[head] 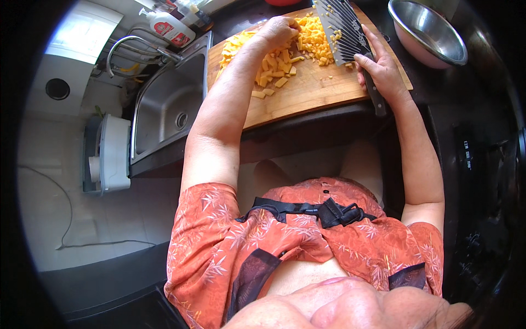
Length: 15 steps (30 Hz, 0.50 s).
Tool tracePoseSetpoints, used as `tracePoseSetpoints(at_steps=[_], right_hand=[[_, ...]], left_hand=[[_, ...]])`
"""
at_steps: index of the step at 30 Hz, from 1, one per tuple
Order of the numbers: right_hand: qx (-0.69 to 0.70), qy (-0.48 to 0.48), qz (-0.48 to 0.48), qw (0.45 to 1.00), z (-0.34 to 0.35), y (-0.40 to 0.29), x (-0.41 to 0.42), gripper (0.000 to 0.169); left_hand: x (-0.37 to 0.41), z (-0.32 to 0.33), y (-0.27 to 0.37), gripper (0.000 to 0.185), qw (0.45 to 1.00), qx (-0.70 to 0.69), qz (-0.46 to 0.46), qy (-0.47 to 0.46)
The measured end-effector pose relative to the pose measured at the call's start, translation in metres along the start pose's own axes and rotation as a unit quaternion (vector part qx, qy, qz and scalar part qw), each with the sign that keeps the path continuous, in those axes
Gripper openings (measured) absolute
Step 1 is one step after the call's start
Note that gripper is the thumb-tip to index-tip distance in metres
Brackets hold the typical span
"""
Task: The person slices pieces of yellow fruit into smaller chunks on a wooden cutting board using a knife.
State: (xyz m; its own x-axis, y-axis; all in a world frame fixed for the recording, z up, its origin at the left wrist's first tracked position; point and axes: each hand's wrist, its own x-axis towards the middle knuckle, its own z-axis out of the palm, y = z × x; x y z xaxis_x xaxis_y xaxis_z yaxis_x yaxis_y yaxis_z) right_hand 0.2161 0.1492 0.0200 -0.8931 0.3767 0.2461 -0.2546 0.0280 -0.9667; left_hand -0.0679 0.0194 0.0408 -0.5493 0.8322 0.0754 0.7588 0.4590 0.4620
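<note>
My right hand [380, 70] grips the black handle of a broad kitchen cleaver [343, 31], with fingers against its blade. The blade is tilted over the right part of the wooden cutting board [316, 92], and small yellow bits cling to it. My left hand [277, 32] rests on the chopped yellow-orange pieces [314, 41], its fingers curled down; whether they hold any pieces is hidden. Finely diced bits lie between the left hand and the blade. Thicker sticks and slices [277, 68] lie below and left of that hand, a few apart near the board's front.
A steel sink [164, 103] with a curved faucet [131, 39] adjoins the board's left side. Behind it stands a pump bottle [168, 26]. A metal bowl [427, 35] sits right of the board. A white bin [117, 154] is at the counter's left, and a dark cooktop [481, 185] at right.
</note>
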Motion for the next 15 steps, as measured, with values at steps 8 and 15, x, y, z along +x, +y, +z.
tracePoseSetpoints(at_steps=[8,15], right_hand=[[-0.019,-0.002,-0.011,1.0,-0.001,0.008,0.004,0.071],[-0.018,0.0,-0.01,1.0,-0.004,0.017,0.009,0.072]], left_hand=[[-0.024,0.002,0.011,0.036,0.999,0.041,0.024,0.006],[-0.045,0.021,0.021,0.021,0.997,0.008,0.005,0.079]])
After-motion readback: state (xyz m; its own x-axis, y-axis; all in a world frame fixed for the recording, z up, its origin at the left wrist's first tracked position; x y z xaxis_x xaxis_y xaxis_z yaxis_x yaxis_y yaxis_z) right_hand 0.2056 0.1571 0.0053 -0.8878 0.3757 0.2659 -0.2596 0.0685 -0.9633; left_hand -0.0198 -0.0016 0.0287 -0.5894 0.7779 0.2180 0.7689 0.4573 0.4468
